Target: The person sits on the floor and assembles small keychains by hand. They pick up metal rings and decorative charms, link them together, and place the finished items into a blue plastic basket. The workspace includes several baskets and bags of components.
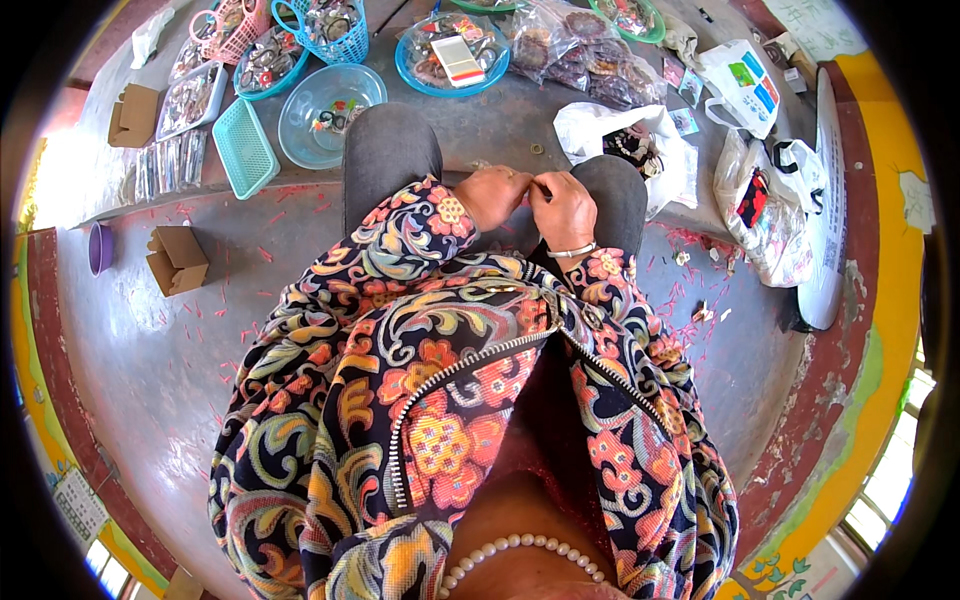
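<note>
My left hand point(492, 197) and my right hand point(563, 212) meet between my knees. The fingertips of both are pinched together and touch. A small bit of pinkish red shows between them, but the fingers cover most of it and I cannot tell what it is. A light bracelet point(571, 251) circles my right wrist. Just beyond the hands, a small ring-shaped thing point(537, 149) lies on the grey ledge. To the right of them, a white plastic bag point(590, 128) stands with its mouth spread, and dark and pale pieces show inside.
A clear blue basin point(300, 140) with a few small items stands beyond my left knee, next to a turquoise basket point(244, 150). Farther back, a phone point(457, 60) lies on a filled blue basin point(408, 84). Cardboard boxes point(177, 262) and red scraps point(265, 254) are at left; filled bags point(765, 225) at right.
</note>
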{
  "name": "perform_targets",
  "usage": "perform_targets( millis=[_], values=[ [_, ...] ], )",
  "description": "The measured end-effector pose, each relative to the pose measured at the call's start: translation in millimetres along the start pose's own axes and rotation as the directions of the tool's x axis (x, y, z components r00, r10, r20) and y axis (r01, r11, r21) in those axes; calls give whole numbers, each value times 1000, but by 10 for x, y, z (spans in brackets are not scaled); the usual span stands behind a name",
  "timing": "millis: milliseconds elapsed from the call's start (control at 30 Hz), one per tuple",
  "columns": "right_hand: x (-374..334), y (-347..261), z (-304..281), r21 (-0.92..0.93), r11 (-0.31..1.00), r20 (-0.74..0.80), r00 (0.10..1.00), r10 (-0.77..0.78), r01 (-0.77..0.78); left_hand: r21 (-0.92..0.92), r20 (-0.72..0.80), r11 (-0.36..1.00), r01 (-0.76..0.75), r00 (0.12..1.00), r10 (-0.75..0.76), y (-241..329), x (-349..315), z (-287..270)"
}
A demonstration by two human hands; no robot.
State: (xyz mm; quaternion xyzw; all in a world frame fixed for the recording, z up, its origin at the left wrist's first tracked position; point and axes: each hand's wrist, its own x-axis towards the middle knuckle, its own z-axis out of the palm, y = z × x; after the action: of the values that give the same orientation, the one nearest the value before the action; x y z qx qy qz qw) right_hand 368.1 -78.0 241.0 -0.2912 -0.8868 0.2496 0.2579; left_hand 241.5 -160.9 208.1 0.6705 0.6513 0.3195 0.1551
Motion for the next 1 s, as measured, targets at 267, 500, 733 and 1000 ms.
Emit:
perform_targets(
  millis=[267, 500, 733, 1000],
  values=[
    [-8, 68, 13, 193, 979, -12, 997, 73, -69, -177, -33, 982, 70, 996, -77, 42, -11, -19],
    [6, 315, -289, 671, 678, 101, 943, 318, -300, -521, 112, 806, 280, 959, -261, -2, 33, -60],
    [-71, 724, -988, 853, 403, 116, 872, 476, -333, -870, 259, 315, 378, 896, -361, -65, 33, -24],
    [-75, 115, -502, 412, 899, 106, 988, 111, -145, -762, 207, 533, 367, 919, -337, -18, 47, 14]
  ],
)
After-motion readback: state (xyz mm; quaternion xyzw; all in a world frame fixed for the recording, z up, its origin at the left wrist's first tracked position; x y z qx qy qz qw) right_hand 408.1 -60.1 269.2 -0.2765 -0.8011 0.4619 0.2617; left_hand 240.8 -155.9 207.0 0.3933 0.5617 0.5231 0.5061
